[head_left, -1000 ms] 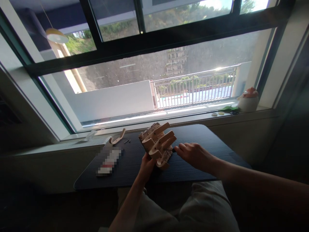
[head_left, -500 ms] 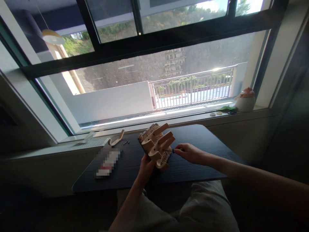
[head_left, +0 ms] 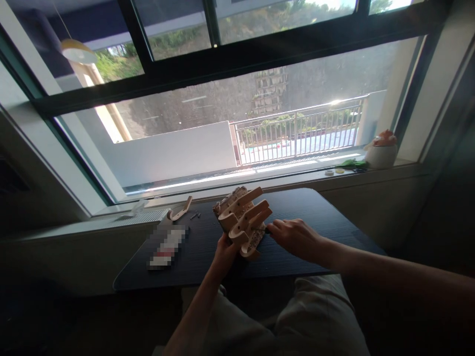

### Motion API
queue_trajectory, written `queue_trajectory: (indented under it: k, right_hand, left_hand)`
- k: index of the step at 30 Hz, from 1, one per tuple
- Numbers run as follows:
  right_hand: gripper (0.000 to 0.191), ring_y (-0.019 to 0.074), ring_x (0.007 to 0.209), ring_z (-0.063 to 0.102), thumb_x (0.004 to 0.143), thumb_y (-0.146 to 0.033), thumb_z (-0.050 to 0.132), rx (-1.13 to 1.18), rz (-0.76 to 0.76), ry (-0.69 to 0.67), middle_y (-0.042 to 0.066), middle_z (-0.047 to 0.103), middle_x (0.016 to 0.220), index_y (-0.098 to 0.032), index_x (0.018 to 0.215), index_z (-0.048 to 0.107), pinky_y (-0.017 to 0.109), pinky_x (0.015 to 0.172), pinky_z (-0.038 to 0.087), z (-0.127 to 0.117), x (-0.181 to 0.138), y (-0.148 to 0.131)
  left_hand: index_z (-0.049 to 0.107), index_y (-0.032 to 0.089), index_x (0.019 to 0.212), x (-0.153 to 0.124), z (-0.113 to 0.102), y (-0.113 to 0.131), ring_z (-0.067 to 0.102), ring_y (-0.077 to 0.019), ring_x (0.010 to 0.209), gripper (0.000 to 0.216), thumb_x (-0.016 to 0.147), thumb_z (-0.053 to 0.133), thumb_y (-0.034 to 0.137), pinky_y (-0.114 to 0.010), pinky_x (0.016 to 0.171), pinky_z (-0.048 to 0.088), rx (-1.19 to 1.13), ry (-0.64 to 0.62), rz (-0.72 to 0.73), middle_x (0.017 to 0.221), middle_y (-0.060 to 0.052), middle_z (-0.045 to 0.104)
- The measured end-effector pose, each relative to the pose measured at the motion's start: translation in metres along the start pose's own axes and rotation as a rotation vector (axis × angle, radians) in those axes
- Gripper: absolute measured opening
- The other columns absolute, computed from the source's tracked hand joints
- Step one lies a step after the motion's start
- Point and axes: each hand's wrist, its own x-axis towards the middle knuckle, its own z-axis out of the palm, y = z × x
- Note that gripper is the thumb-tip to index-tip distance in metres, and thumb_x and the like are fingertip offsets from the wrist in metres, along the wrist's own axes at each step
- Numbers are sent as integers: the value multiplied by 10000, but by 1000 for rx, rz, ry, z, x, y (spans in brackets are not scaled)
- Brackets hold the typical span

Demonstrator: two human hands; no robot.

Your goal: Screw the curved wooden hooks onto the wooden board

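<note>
My left hand grips the lower edge of a wooden hook rack, holding it tilted upright on the dark table. Three pale wooden hooks stick out of the rack toward the right. My right hand is closed in a pinch around a small dark tool whose tip meets the rack's right side; the tool is mostly hidden by my fingers. A loose wooden hook and a few small screws lie on the table to the left of the rack.
A flat packet lies on the table's left part. The windowsill behind holds a white round pot, small rings and green scraps. A large window with dark frames fills the background. My legs are below the table's front edge.
My right hand drew back slightly, showing the thin tool tip, then closed in against the rack's right side again. The left hand and rack stayed almost still.
</note>
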Motion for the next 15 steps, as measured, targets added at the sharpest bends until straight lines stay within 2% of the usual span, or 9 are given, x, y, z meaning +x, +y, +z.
queue_trajectory:
  k: [2, 5, 7, 9, 11, 13, 15]
  right_hand:
    - [260, 114, 603, 512, 878, -280, 383, 249, 193, -31, 33, 604, 717, -159, 817, 605, 245, 536, 290, 3, 1, -1]
    - [382, 96, 525, 454, 860, -407, 374, 711, 462, -176, 12, 562, 610, -139, 779, 635, 230, 500, 304, 8, 5, -1]
    - [433, 84, 480, 409, 845, -452, 368, 909, 571, -267, 8, 547, 588, -123, 803, 647, 227, 465, 299, 10, 9, 2]
    - [438, 93, 504, 433, 827, -479, 391, 899, 551, -251, 16, 567, 616, -130, 830, 654, 230, 482, 316, 9, 13, 5]
    - [397, 121, 576, 496, 783, -482, 475, 742, 429, -178, 19, 597, 669, -158, 946, 635, 239, 535, 341, 3, 14, 6]
    - [459, 150, 648, 544, 731, -407, 566, 542, 302, -131, 16, 620, 744, -194, 1136, 535, 246, 577, 347, -6, 13, 5]
    - [475, 154, 678, 564, 743, -263, 549, 355, 201, -112, 29, 624, 843, -205, 1204, 452, 246, 577, 331, -15, 9, 1]
  left_hand:
    - [611, 137, 1019, -1, 0, 1, 610, -239, 935, 441, 620, 729, 283, -289, 762, 470, 12, -8, -2, 990, -73, 682]
    - [606, 131, 1029, -2, 2, 5, 613, -245, 928, 450, 621, 725, 277, -296, 755, 473, 18, -4, -4, 972, -76, 685]
    - [611, 128, 1021, -3, 3, 7, 616, -250, 923, 454, 606, 729, 270, -301, 758, 473, 19, 17, 2, 951, -74, 690]
    - [620, 129, 1003, -4, 4, 7, 619, -249, 916, 444, 594, 728, 264, -301, 762, 473, 15, 37, 14, 937, -70, 693]
    - [620, 134, 1002, -3, 3, 6, 621, -244, 914, 438, 596, 721, 262, -296, 761, 472, 7, 47, 22, 943, -66, 693]
    - [617, 136, 1009, -3, 2, 3, 620, -242, 916, 438, 602, 717, 266, -293, 759, 472, 0, 57, 21, 951, -66, 692]
    - [622, 133, 998, -2, 2, 1, 619, -245, 915, 436, 597, 721, 273, -297, 761, 472, 0, 64, 16, 946, -69, 692]
